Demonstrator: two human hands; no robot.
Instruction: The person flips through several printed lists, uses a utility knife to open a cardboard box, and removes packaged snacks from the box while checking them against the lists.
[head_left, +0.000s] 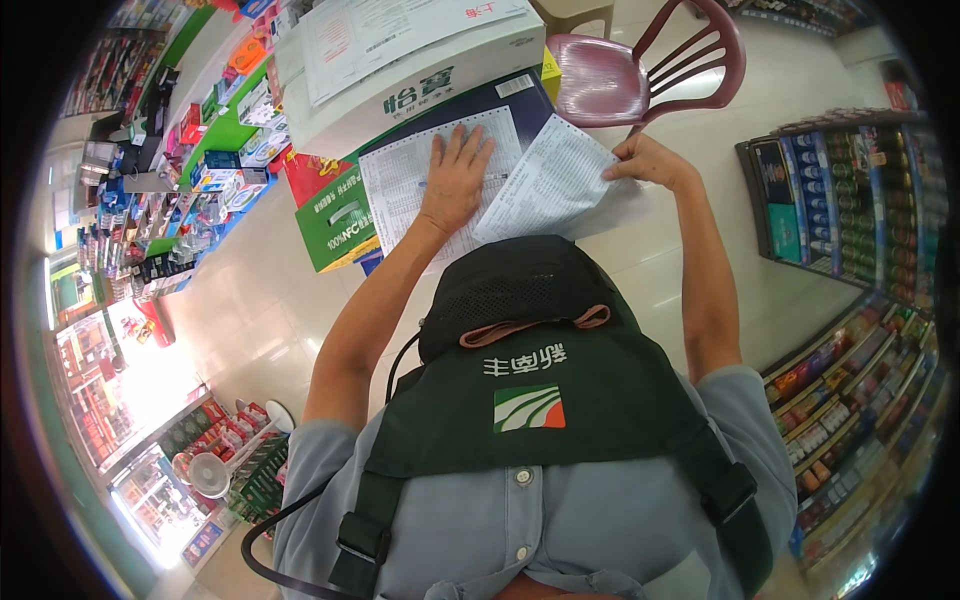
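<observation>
My left hand (456, 176) lies flat, fingers spread, on a printed form (397, 195) with perforated edges. What looks like a slim pen (496, 177) shows on both sides of that hand, its middle hidden beneath it. Between thumb and fingers, my right hand (651, 161) pinches the outer corner of another printed sheet (551, 176), tilted and partly overlapping the first. Under the papers is a dark blue box (525, 105). A green carton (337, 217) sticks out on the left.
A white carton (420, 82) with papers on top stands just beyond the forms. To its right is a maroon plastic chair (604, 79). Stocked shelves (847, 202) line the right side, and a goods display (225, 142) stands left. A pedestal fan (210, 474) is at lower left.
</observation>
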